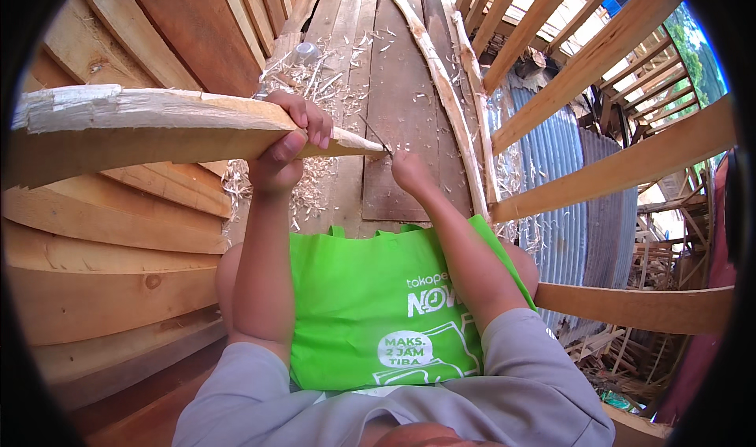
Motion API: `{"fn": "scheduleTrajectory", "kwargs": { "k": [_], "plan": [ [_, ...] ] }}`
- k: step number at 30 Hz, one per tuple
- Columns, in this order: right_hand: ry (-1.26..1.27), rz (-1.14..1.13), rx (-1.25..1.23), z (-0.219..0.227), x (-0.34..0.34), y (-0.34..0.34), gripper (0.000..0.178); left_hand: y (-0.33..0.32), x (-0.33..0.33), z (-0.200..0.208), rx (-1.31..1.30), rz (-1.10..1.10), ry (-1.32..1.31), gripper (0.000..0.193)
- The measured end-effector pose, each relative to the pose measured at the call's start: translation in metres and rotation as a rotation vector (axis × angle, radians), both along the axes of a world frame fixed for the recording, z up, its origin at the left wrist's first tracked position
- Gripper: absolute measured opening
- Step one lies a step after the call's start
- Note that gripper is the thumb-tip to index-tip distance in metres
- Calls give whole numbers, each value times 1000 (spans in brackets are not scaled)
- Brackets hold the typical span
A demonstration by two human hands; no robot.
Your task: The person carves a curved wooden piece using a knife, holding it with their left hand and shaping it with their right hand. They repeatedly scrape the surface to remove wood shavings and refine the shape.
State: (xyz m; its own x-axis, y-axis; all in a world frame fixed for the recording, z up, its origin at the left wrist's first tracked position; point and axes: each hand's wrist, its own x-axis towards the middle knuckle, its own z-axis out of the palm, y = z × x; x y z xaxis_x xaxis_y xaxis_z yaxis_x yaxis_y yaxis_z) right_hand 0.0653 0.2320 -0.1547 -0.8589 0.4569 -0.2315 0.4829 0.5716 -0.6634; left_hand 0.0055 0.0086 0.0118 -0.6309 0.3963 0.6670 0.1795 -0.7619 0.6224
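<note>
A long pale wooden piece (150, 136), rough and chipped along its upper edge, reaches from the far left to a thin tapered end at the middle. My left hand (291, 141) is wrapped round it a little short of that end. At the tip, my right hand (411, 173) is closed round the handle of a knife (375, 136), mostly hidden by the fingers. Its thin dark blade points up and left, against or very close to the wood's tip. A green cloth bag (354, 289) with white print covers my lap, under both forearms.
Wood shavings (311, 191) litter the plank floor (394, 92). A small clear cup (305, 53) stands among them. Two peeled poles (441, 85) lie at the right. Stacked boards (118, 281) wall the left; a slatted railing (614, 167) and corrugated sheets (551, 234) are at the right.
</note>
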Motion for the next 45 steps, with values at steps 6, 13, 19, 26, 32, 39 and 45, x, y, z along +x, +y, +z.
{"fn": "scheduleTrajectory", "kwargs": {
  "k": [6,13,19,26,32,39,45],
  "plan": [
    [-52,-10,-24,36,-1,-31,61,-6,1,-4,-3,65,-30,32],
    [181,-31,-144,31,-6,-35,61,6,5,-1,-12,282,-57,23],
    [168,-124,-16,32,-9,-48,61,9,3,-3,7,377,-74,21],
    [13,50,-14,65,-4,-49,57,-5,2,-8,-1,291,-41,20],
    [104,54,0,1,-9,-12,59,7,5,-2,-1,257,-48,20],
    [-18,24,-24,41,-18,-35,58,1,6,-6,-10,276,-66,20],
    [-15,23,100,-16,-8,3,58,6,2,-3,-8,251,-29,20]
  ]
}}
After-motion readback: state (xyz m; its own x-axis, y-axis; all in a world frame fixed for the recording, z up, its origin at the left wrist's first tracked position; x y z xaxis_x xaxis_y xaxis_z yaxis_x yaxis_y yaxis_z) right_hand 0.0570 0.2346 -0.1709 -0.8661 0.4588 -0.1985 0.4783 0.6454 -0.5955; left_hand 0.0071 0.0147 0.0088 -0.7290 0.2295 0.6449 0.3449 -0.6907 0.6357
